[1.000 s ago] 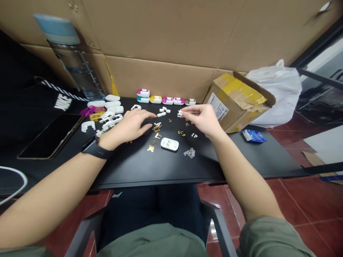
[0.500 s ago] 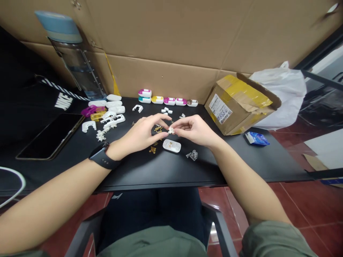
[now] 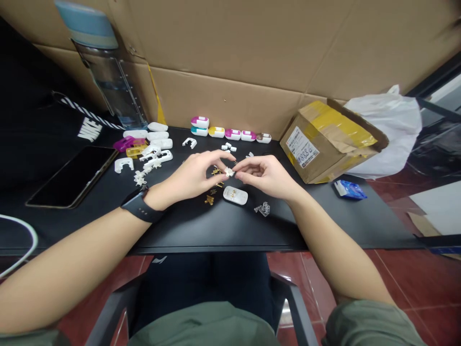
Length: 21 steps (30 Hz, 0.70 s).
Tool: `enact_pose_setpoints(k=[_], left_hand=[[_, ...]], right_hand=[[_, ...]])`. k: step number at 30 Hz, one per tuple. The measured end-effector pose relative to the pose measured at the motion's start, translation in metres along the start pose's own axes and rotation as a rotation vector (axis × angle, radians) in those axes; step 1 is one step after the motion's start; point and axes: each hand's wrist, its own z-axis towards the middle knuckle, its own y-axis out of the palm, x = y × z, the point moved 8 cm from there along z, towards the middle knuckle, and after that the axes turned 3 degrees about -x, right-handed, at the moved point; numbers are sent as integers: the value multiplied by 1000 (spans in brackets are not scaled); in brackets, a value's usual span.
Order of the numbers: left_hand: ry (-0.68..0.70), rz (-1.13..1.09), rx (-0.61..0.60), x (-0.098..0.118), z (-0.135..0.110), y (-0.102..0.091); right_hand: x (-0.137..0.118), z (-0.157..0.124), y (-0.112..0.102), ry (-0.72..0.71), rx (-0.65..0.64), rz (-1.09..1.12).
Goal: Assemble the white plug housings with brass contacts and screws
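Thumb and index finger of my left hand [image 3: 196, 175] pinch a small white plastic part [image 3: 229, 171] above the table. My right hand [image 3: 262, 176] is at the part's right side, its thumb and index fingertips closed together; whatever they hold is too small to make out. Below the hands lies a white oval shell [image 3: 235, 195] with small brass pieces inside. Brass-coloured metal parts [image 3: 209, 199] lie around my left fingertips. Nearer my right wrist is a little pile of clear plastic pieces [image 3: 262, 209]. Several small white blocks [image 3: 228, 147] lie behind the hands.
Coloured-and-white assembled cases [image 3: 233, 134] line the cardboard wall. To the left lie white shells [image 3: 160, 143], white star-shaped parts [image 3: 140, 178], a phone [image 3: 72, 178] and a water bottle [image 3: 113, 81]. A cardboard box [image 3: 324, 144] and a blue packet [image 3: 350, 189] are on the right.
The view has shifted slightly, so the table items appear a little further right. My right fingertips have drawn back a little from the white part, which stays in my left hand.
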Motion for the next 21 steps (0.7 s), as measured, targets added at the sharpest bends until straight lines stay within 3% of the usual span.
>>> enact_pose_setpoints(k=[4, 7, 13, 18, 19, 21], left_hand=[[-107, 22, 144, -24, 0, -27], [-122, 77, 162, -36, 1, -37], [-75, 154, 30, -39, 4, -21], [-59, 165, -29, -38, 5, -13], [-61, 167, -32, -38, 4, -13], [-68, 170, -32, -38, 3, -15]], right_hand=[[7, 3, -19, -33, 135, -221], [13, 6, -25, -42, 154, -338], [17, 11, -25, -65, 169, -411], [15, 3, -60, -54, 295, -529], [17, 1, -67, -25, 269, -591], [25, -3, -72, 67, 83, -650]])
